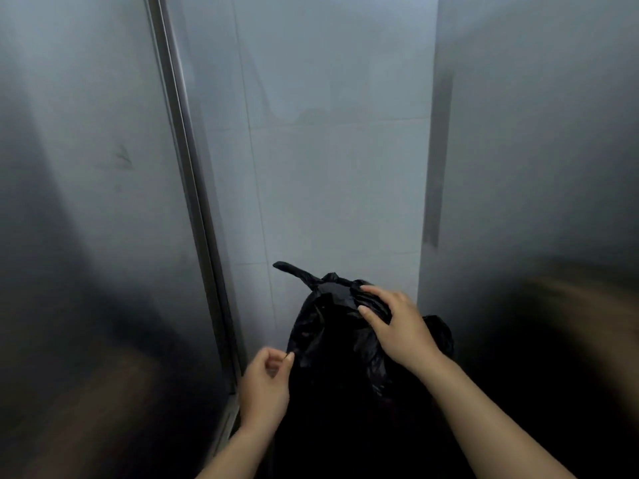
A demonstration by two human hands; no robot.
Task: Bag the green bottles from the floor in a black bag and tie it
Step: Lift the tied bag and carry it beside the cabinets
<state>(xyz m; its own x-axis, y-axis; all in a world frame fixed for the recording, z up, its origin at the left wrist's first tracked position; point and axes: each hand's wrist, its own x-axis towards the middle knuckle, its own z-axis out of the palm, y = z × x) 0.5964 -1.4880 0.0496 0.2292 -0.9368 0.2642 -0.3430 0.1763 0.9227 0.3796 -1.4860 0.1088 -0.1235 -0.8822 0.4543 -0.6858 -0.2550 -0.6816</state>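
Observation:
A full black plastic bag point(332, 344) stands upright low in the middle of the head view, its top bunched and one twisted end point(292, 270) sticking out to the left. My right hand point(394, 324) rests on the bunched top, thumb and fingers pressing the plastic. My left hand point(268, 382) is at the bag's left side, fingers curled, fingertips touching the plastic edge. No green bottles are visible; whatever the bag holds is hidden.
A pale tiled wall point(339, 160) rises behind the bag. A metal door frame point(188, 188) and a grey panel point(86, 167) stand on the left, another grey panel point(539, 150) on the right. The bag sits in the narrow gap between them.

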